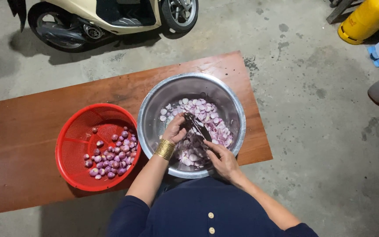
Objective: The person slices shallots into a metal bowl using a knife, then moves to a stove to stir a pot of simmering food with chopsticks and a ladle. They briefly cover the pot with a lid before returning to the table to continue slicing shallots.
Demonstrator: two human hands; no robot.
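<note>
Over the wide, round stainless-steel bowl (154, 109), both hands work close together. The left hand (175, 129), with a broad gold-coloured cuff bracelet (165, 149) at the wrist, has its grip curled nearly shut, fingertips pinched around something small that cannot be made out, presumably a shallot held against the blade. The right hand (223, 161) has its grip wrapped fully around the handle end of a dark-bladed knife (197, 126), whose blade slants up and left to meet the left fingers. Both hover just above the heap of sliced shallots (207, 112), thin pale-purple and white pieces lying loose across the bowl's shiny, curved bottom.

The bowl sits on a low rectangular worktop of reddish-brown polished wood (36, 127), its near rim reaching the worktop's front edge. Just beside it on the left, touching or almost touching, stands a round red plastic basket (77, 145) with a perforated mesh wall, holding whole peeled shallots (112, 160), small, glossy and purple, gathered on its right side.

The worktop rests on a rough grey concrete floor (321, 131) with dark stains. A cream-coloured scooter (110, 15) stands beyond the worktop, and a yellow cylinder (365, 17) lies in the far right corner.
</note>
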